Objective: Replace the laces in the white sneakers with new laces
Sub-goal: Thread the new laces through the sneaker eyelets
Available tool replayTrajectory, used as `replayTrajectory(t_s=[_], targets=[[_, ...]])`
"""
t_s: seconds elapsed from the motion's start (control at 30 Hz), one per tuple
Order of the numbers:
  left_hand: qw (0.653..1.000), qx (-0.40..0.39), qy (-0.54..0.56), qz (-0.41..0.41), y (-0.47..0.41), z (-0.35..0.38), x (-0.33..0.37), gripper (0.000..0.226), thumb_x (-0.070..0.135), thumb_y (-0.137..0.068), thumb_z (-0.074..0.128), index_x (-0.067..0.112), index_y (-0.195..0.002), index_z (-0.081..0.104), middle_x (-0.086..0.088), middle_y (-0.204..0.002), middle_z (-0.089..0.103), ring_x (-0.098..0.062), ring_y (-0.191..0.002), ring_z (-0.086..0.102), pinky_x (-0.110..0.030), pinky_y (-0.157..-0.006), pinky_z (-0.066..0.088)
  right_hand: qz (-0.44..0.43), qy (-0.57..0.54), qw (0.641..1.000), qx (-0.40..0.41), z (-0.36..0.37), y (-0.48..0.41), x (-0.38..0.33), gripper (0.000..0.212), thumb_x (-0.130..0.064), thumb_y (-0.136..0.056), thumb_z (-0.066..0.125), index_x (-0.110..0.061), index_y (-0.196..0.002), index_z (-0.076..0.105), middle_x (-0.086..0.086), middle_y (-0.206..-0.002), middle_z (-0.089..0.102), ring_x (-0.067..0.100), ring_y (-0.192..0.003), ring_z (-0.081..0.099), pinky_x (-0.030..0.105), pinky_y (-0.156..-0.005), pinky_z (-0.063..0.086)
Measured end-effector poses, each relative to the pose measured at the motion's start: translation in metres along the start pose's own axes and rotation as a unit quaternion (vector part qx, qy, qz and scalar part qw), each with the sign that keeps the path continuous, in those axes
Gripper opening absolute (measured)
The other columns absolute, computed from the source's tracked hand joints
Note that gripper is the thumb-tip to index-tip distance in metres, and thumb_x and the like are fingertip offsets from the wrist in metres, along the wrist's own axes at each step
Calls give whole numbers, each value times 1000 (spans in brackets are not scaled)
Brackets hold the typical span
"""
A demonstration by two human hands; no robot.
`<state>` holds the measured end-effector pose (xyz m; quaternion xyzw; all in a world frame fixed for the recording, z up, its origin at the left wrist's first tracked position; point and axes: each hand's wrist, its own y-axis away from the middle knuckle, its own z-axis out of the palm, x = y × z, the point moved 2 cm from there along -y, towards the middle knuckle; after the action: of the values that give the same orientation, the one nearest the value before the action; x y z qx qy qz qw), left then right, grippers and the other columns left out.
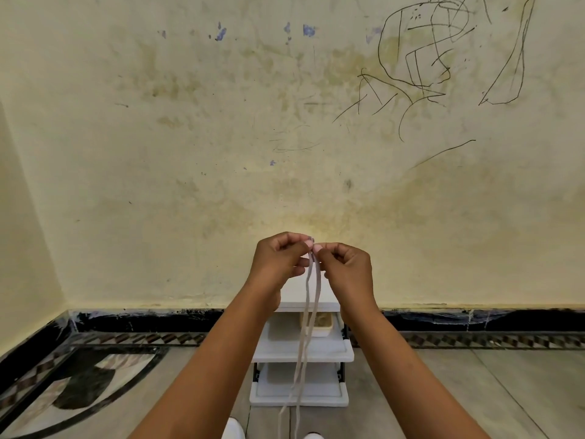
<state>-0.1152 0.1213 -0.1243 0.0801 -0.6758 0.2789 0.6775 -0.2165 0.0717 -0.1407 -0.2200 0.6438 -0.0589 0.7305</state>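
Note:
A long pale lace [305, 337] hangs doubled from my fingertips, its two strands dropping past the shelf to the bottom edge. My left hand [278, 258] and my right hand [346, 264] are raised side by side in front of the wall, both pinching the top of the lace where the thumbs meet. At the very bottom edge, two white rounded shapes, likely the white sneakers [233, 429], poke into view; the second one [313, 435] is barely visible.
A small white tiered shelf rack [329, 350] stands against the wall below my hands, with a shallow cream tray [326, 323] on its upper shelf. The stained, scribbled wall is close ahead. Patterned tile floor lies left and grey tiles right.

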Motion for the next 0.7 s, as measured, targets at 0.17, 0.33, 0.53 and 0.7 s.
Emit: replayTrajectory(t_s=[0.17,0.33,0.53,0.7], targets=[[998,-17,-58,14,0,-1,-2,16,16,-93,54,19,-80,63,5,-80,64,-7,-73,56,-20,-63,41,2,-2,1000,-28,3,1,1,15,-15,-89,60,-13,-78,69,0,-78,69,5,-68,61,17,-64,45],[999,-23,-48,-10,-3,-1,-7,20,16,-98,47,15,-81,58,3,-79,59,-8,-71,56,-15,-58,46,65,15,975,-211,7,4,10,20,-29,-98,45,-23,-94,64,-12,-86,69,8,-94,62,22,-85,46],[981,6,157,-113,-6,-10,-18,23,11,-101,37,13,-81,48,-4,-74,66,-12,-60,64,-25,-58,54,87,13,957,-277,4,8,35,33,-23,-101,37,-18,-79,61,-7,-63,45,8,-59,44,21,-66,40],[925,178,285,-177,-17,-46,-48,29,-3,-96,28,12,-74,40,-3,-60,39,-8,-33,38,-22,-43,47,50,311,877,-363,-23,16,88,32,-23,-101,37,-20,-79,61,6,-85,57,21,-81,54,28,-73,42]])
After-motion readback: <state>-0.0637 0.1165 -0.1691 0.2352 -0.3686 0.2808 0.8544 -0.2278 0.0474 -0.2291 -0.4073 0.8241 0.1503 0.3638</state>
